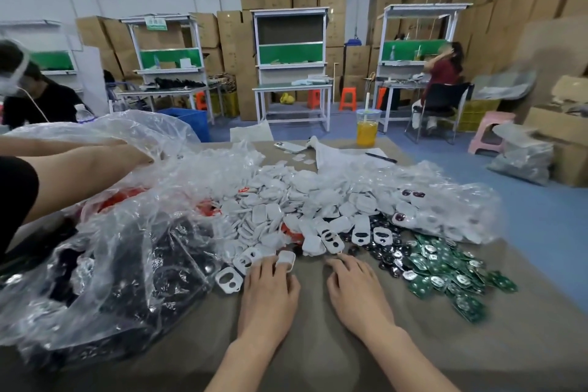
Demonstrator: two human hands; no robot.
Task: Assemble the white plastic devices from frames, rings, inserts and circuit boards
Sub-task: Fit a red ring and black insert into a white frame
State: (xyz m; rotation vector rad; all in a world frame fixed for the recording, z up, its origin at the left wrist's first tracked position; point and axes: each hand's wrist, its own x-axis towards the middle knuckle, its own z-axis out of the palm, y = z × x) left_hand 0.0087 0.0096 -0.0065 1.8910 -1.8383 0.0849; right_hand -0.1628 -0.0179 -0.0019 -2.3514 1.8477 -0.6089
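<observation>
My left hand [269,288] lies palm down on the brown table, fingertips touching a white plastic piece [285,259] at the near edge of a big heap of white plastic parts [286,200]. A white frame with cutouts [227,278] sits just left of that hand. My right hand [356,289] lies flat beside it, fingers relaxed, holding nothing. Green circuit boards [445,270] are piled to the right of my right hand. Small dark round rings [386,259] lie between the boards and the white heap.
A large clear plastic bag [105,264] with dark and red parts fills the left side of the table; another person's arms [79,169] reach into it. A cup of orange drink [367,130], a phone [289,146] and a pen [381,157] sit at the far edge.
</observation>
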